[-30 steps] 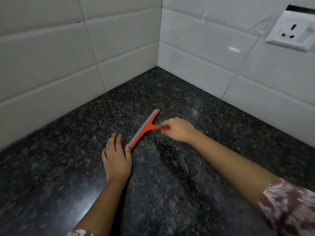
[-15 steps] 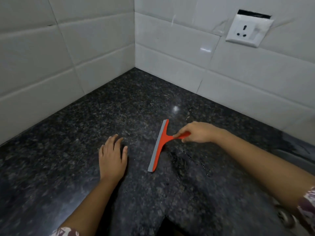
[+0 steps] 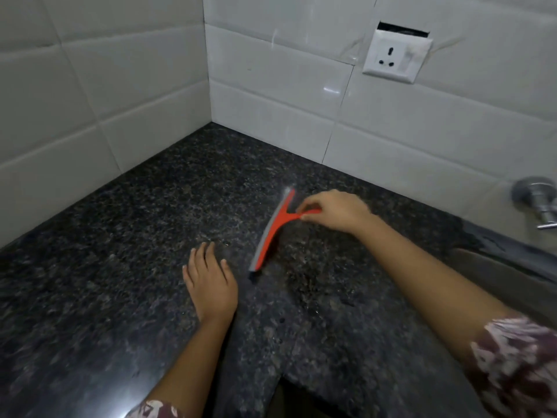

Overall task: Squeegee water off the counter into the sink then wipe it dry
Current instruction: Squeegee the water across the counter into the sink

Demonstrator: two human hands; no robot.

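A red squeegee (image 3: 272, 229) with a grey blade lies blade-down on the dark speckled granite counter (image 3: 135, 230). My right hand (image 3: 334, 211) pinches its red handle from the right side. My left hand (image 3: 211, 282) rests flat on the counter, fingers spread, just left of the blade's near end and not touching it. A wet, smeared patch (image 3: 310, 267) shows on the stone right of the blade. The steel sink (image 3: 500, 267) begins at the right edge, behind my right forearm.
White tiled walls meet in a corner (image 3: 208, 116) behind the counter. A white power socket (image 3: 394, 57) sits on the right wall. A chrome tap (image 3: 539, 200) sticks out above the sink. A notch in the counter's front edge (image 3: 289, 396) lies near me.
My right hand has dragged the squeegee to the right, away from my left hand and toward the sink. The view has swung right, bringing the tap and sink in. My left hand stayed flat.
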